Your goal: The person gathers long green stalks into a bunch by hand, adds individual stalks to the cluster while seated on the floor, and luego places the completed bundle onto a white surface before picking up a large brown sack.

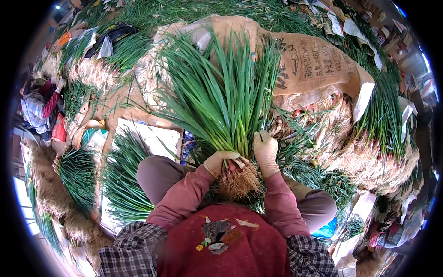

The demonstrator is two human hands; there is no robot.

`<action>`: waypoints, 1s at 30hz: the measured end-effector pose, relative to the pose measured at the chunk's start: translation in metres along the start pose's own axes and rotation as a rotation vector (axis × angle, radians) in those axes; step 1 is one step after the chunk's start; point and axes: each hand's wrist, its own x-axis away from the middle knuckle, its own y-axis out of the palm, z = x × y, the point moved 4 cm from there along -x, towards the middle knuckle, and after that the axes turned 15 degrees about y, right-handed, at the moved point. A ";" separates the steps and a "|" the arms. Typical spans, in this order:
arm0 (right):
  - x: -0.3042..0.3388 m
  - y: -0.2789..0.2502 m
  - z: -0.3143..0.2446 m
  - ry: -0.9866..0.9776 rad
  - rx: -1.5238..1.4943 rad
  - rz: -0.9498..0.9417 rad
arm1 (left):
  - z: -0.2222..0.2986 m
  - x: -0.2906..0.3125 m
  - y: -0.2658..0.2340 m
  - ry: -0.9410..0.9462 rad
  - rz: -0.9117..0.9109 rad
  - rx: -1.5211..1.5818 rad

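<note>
A thick bunch of green onions (226,101) leans away from me, its long leaves fanned out toward the far side. My left hand (220,162), in a pale glove, is closed around the lower stalks. Reddish-white bulbs and a tangle of pale roots (242,180) hang out below its fingers, toward my body. Against the right side of the stalks is my right hand (266,150), also gloved. Its fingers are curled in, and whatever they pinch is hidden. Both forearms are in pink sleeves, and my bent legs flank the roots.
Brown sacking (314,60) covers a rooty heap beyond the bunch. More green onions (124,180) lie at my left on a white sheet (159,138). A root-edged pile (378,161) stands at the right. Another person (39,108) sits at the far left.
</note>
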 end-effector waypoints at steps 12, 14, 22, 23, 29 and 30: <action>0.004 -0.048 0.038 -0.069 -0.280 -0.661 | -0.005 -0.013 -0.013 0.304 -0.186 0.213; 0.019 -0.057 -0.011 -0.049 -0.243 -0.962 | 0.008 -0.009 0.003 0.391 -0.123 0.284; -0.005 -0.033 0.044 0.074 -0.682 -0.480 | 0.019 0.007 0.003 0.424 -0.190 0.426; -0.017 -0.036 0.075 0.384 -0.642 -0.390 | 0.020 0.007 0.006 0.428 -0.199 0.416; 0.008 -0.037 0.084 0.270 -0.129 -0.796 | 0.028 0.000 0.011 0.446 -0.211 0.301; 0.016 -0.056 0.045 0.290 -0.303 -0.985 | 0.031 -0.004 0.017 0.463 -0.185 0.194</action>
